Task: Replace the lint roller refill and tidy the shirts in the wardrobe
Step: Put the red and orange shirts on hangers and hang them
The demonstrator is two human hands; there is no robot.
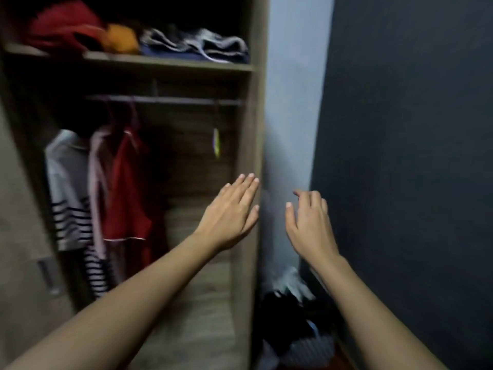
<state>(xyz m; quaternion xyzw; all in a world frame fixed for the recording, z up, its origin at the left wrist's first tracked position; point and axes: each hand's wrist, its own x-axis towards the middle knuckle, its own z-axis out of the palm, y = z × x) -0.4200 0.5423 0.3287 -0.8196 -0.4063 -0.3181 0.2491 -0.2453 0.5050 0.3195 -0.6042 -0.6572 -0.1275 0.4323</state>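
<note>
A person stretches both bare arms toward an open wooden wardrobe (252,116). The left hand (229,217) is flat, fingers straight and together, holding nothing, in front of the wardrobe's right side panel. The right hand (309,222), fingers loosely curled and gripping nothing, hangs just right of the wardrobe. Inside the wardrobe, a striped shirt (69,188), a pink garment (96,182) and a red shirt (128,188) hang at the left end of its rail (170,100). Folded clothes (197,44) crowd the wardrobe's upper shelf (170,61). A heap of clothing (293,321) lies on the floor beside the wardrobe's right foot.
</note>
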